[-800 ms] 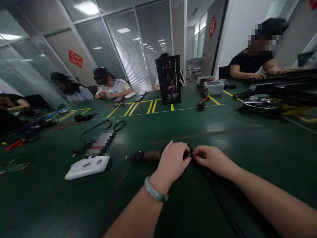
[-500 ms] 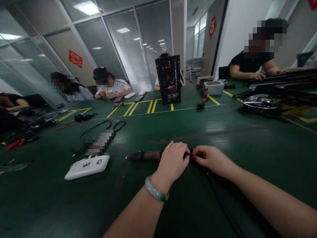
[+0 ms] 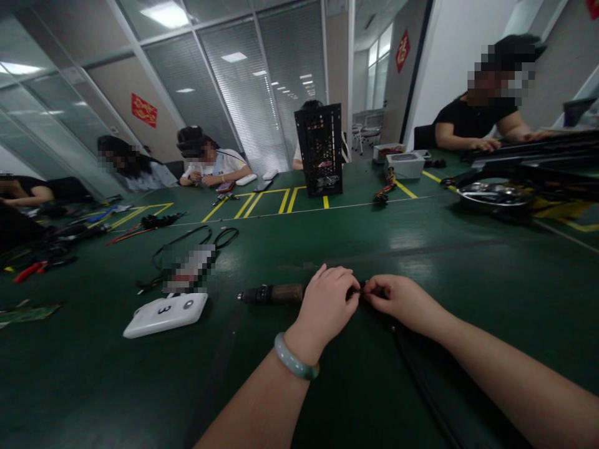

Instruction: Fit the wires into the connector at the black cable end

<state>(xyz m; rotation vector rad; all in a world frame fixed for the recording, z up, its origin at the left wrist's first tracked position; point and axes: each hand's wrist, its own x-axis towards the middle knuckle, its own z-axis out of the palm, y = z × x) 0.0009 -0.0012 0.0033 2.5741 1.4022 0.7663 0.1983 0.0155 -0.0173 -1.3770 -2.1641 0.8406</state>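
Note:
A dark electric screwdriver (image 3: 285, 294) lies on the green table, its bit end toward the left. Around its rear end my left hand (image 3: 327, 290) is closed, hiding that part. My right hand (image 3: 397, 299) is closed in a pinch just to the right, fingertips almost against the left ones. Between them, at the tail of the screwdriver, shows a small dark end, apparently of the black cable (image 3: 423, 380). That cable runs from under my right hand to the bottom edge. Whether its end sits in the screwdriver is hidden by my fingers.
A white case marked 3 (image 3: 166, 315) lies left, beside a blurred-out device with a black cord. A black computer case (image 3: 321, 149) stands at the far side. A power supply (image 3: 405, 166) and a metal bowl (image 3: 491, 193) sit right. Several people work around the table.
Both hands stay at the screwdriver's rear end with hardly any movement. The view has shifted very slightly.

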